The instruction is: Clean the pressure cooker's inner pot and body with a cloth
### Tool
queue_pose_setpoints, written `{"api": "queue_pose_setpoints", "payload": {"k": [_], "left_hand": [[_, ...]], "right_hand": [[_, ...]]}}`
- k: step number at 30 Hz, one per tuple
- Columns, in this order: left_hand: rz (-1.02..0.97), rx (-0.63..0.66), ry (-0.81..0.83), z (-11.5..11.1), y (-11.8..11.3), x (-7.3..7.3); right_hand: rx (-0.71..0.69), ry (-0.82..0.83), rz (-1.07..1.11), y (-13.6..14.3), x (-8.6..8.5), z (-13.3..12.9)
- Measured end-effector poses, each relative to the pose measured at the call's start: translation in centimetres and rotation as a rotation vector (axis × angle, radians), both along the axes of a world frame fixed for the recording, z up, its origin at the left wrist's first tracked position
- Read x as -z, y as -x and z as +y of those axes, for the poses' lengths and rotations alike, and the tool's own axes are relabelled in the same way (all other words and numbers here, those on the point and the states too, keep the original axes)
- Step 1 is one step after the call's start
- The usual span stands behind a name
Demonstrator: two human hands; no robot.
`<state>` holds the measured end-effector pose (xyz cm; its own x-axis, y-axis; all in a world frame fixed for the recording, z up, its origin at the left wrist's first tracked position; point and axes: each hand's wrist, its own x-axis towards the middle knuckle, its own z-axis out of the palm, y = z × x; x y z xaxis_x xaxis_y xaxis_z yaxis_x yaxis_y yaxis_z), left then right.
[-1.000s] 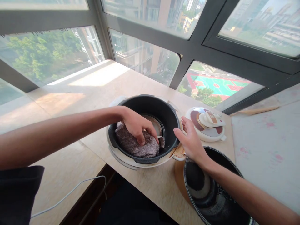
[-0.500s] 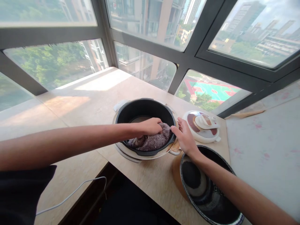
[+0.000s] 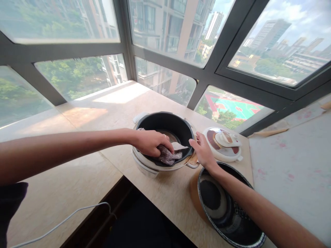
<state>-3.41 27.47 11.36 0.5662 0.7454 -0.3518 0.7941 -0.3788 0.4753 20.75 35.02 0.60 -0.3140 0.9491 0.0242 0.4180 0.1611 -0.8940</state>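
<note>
A cooker (image 3: 148, 166) with a white outer body and a black inside stands on the pale counter. Over its near left rim is my left hand (image 3: 152, 143), fingers wrapped round a speckled brown cloth (image 3: 168, 155) that lies against the inner wall. A pale part of the cloth sticks up to the right of the fingers. My right hand (image 3: 203, 150) rests at the cooker's right rim, with its thumb over the edge and its other fingers partly hidden on the outer side.
The cooker's lid (image 3: 223, 144) lies behind my right hand. A large dark-lined pot (image 3: 195, 193) stands under my right forearm. Windows (image 3: 165, 79) border the counter (image 3: 103, 175). A white cable (image 3: 64, 220) hangs at lower left.
My left hand has moved left with the cloth, which is now more bunched and shows a pale part. My right hand stays at the rim. The view has shifted slightly.
</note>
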Motion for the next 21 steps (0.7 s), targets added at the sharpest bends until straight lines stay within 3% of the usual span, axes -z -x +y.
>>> {"api": "queue_pose_setpoints", "payload": {"k": [3,9,16,21], "left_hand": [[0.005,0.081,-0.077,-0.3,1.7,-0.1],[0.0,0.177,-0.279,0.6,4.5,1.5],[0.101,0.344,-0.625,3.4,6.3,3.4],[0.387,0.233,-0.831,6.1,4.7,4.6]], "right_hand": [[0.021,0.021,-0.026,0.0,0.1,0.1],[0.006,-0.013,-0.02,-0.4,0.8,0.5],[0.002,-0.008,-0.028,-0.5,1.3,0.6],[0.011,-0.003,-0.003,-0.3,1.1,0.5]]}}
